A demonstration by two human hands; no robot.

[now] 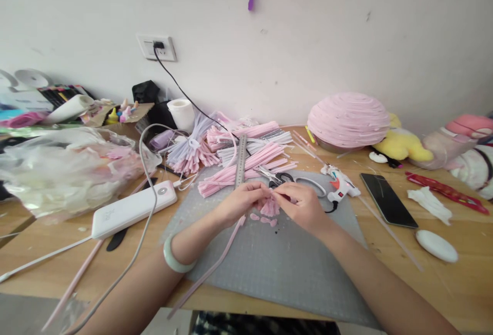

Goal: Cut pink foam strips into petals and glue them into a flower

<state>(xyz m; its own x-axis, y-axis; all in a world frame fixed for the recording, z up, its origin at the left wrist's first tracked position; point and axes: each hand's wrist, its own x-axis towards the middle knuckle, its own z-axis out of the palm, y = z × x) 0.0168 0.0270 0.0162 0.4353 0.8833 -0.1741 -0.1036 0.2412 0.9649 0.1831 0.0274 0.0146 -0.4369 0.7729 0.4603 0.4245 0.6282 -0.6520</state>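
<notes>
My left hand [248, 202] and my right hand [302, 207] meet over the grey cutting mat [296, 273]. Both have their fingertips pinched on a small pink pipe-cleaner bunch [271, 208], whose top is partly covered by the fingers. Just below it, small pink fuzzy pieces [265, 220] lie on the mat. A long pink pipe cleaner [219, 261] runs from under my left hand toward the table's front edge. Right behind the hands are scissors [275, 175] with black handles and a metal ruler [241, 160] lying across pink pipe cleaners [223, 178].
To the right are a glue gun [341, 187], a phone [387, 199] and a white oval object [437, 246]. A pink dome [348, 119] stands behind. On the left, a white power bank [134, 211] with looping cables lies near a plastic bag [73, 170].
</notes>
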